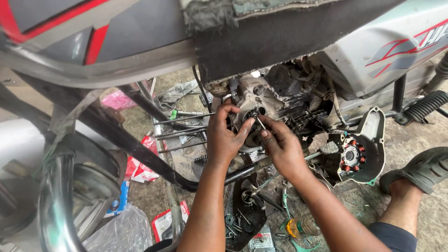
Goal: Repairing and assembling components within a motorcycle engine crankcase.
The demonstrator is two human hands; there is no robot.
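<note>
Two hands (228, 135), one stator cover (357, 154), perhaps four long bolts (182, 133).

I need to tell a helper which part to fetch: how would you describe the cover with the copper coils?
Start at the open engine of the motorcycle. Right of the right hand lies a detached grey side cover. Alone among nearby parts, it holds a ring of orange-copper coils.

L hand (225, 135) fingers curled, pinching | R hand (280, 145) fingers pinched, both arms extended
</note>
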